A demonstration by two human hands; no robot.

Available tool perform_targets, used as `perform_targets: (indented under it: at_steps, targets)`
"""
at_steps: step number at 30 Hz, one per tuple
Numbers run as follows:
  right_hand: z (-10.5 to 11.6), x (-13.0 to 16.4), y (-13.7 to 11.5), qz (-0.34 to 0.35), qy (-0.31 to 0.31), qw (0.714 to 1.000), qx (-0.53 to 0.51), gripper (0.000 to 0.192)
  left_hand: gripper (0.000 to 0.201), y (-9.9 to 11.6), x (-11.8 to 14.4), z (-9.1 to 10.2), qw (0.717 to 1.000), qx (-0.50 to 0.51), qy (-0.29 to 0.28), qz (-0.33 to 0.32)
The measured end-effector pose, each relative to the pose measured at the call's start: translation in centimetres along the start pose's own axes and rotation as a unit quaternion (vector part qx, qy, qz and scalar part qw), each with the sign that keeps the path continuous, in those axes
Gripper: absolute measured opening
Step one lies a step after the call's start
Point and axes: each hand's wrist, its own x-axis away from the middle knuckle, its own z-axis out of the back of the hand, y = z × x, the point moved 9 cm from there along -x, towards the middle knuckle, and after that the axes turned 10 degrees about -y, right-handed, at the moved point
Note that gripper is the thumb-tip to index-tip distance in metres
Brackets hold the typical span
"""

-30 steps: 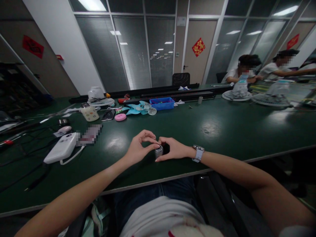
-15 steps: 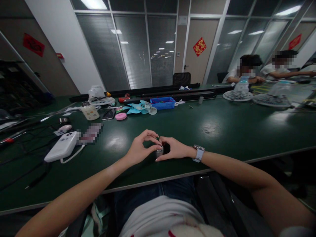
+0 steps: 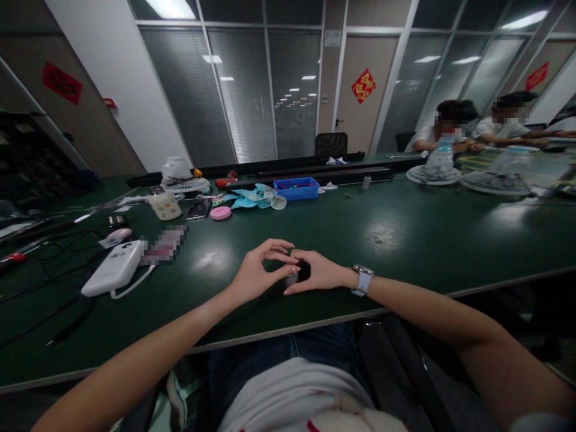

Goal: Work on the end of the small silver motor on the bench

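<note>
Left hand: the left hand (image 3: pixel 254 277) rests on the table edge, thumb and forefinger pinched onto the top of a small silver cylinder (image 3: pixel 291 278), other fingers arched above.
Right hand: the right hand (image 3: pixel 320 271) meets it from 3 o'clock, fingers curled round the same cylinder; a pale wristwatch (image 3: pixel 361 280) sits on that wrist.
Cylinder: it stands on the green table (image 3: pixel 405 234) between the two hands, near the front edge, just ahead of the person.
Around, 10 o'clock: a white flat device (image 3: pixel 113 268) with a looping white cord, and a blurred patch beside it; dark cables trail off toward 9 o'clock.
Around, 11 o'clock: a patterned jar (image 3: pixel 164 204), a pink round disc (image 3: pixel 220 212), pale blue fan blades (image 3: pixel 252 197) and a white fan (image 3: pixel 180 174) behind.
Around, 12 o'clock: a blue tray (image 3: pixel 296 188) well apart from the hands, in front of long black rails.
Around, 2 o'clock: two people sit at the far end with round fan grilles (image 3: pixel 432 174) before them.
In the way: nothing lies between the hands and the nearer things; the tabletop there is bare.
Hard to make out: fingers cover most of the cylinder, so its lower half and any dark part behind it cannot be told.
Cut off: both forearms run out of the bottom corners.
Room: glass partitions with blinds, a brown door bearing a red diamond sign, ceiling lights mirrored on the glossy top.
</note>
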Motion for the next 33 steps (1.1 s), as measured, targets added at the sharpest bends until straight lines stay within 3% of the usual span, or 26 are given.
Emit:
perform_targets:
  at_steps: [4,9,15,24,33]
  targets:
    - [-0.1,0.0,0.1,0.001,-0.006,1.0,0.001,0.041,0.043,-0.5,-0.1,-0.3,0.999,0.041,-0.017,0.014]
    - [-0.1,0.0,0.2,0.002,0.0,1.0,0.006,0.041,0.048,-0.6,-0.2,-0.5,0.998,0.052,-0.024,0.02]
    - [-0.1,0.1,0.1,0.005,0.003,1.0,-0.015,0.043,0.033,-0.8,-0.1,0.1,0.999,0.034,-0.004,0.02]
    - [0.0,0.1,0.0,0.002,0.005,1.0,-0.016,0.041,0.04,-1.2,0.0,0.6,0.999,0.041,0.017,0.031]
    - [0.1,0.2,0.2,-0.003,0.007,1.0,-0.012,0.043,0.034,-1.9,-0.3,0.5,0.997,0.079,-0.019,0.018]
